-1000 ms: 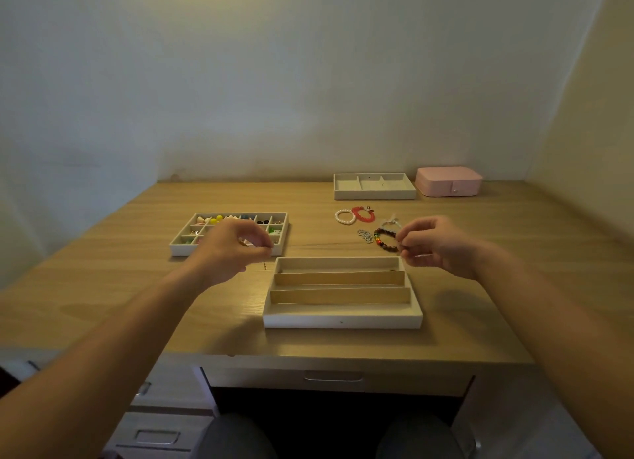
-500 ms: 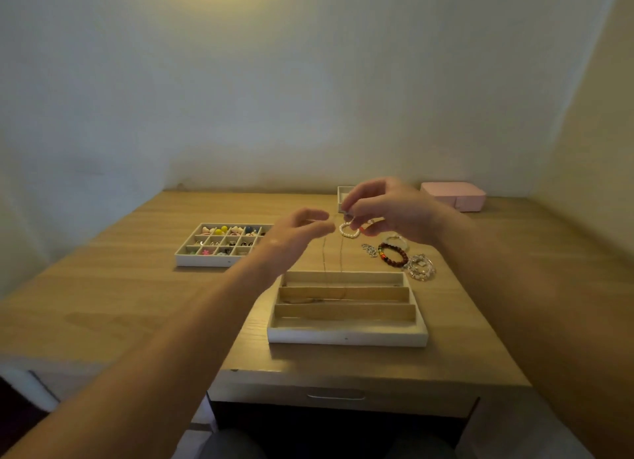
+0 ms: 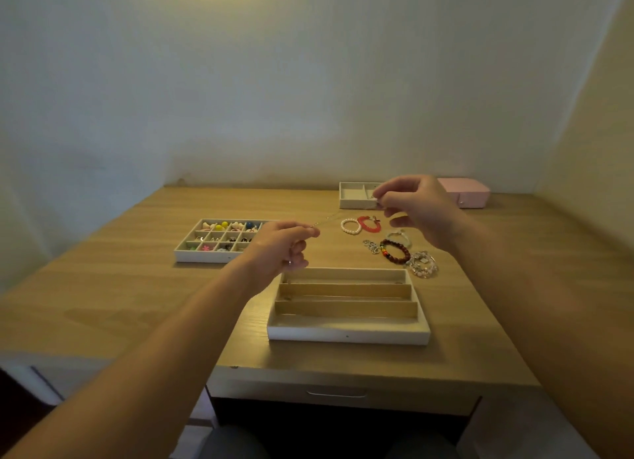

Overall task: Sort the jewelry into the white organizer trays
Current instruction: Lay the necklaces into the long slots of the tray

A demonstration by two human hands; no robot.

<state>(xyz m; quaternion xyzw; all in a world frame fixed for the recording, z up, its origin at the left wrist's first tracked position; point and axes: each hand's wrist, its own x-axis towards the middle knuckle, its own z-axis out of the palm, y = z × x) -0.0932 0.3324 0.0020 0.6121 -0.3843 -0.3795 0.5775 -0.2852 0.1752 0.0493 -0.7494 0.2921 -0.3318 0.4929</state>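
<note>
A thin chain necklace (image 3: 331, 217) is stretched in the air between my two hands. My left hand (image 3: 284, 247) pinches its lower end above the back left corner of the white tray with long slots (image 3: 348, 331). My right hand (image 3: 413, 210) pinches the other end higher up, above the loose jewelry. On the desk lie a white pearl bracelet (image 3: 350, 225), a red bracelet (image 3: 369, 224), a dark beaded bracelet (image 3: 395, 251), a small silver chain (image 3: 371, 246) and a silvery bracelet (image 3: 422, 264).
A white grid tray (image 3: 219, 241) with several small colourful pieces stands at the left. Another white compartment tray (image 3: 356, 195) and a pink box (image 3: 468, 192) stand at the back by the wall. The desk's front edge has a drawer (image 3: 336, 394) below it.
My left hand has closed on the chain and dropped towards the slotted tray. The chain, which hung down half a second ago, is now pulled taut between both hands.
</note>
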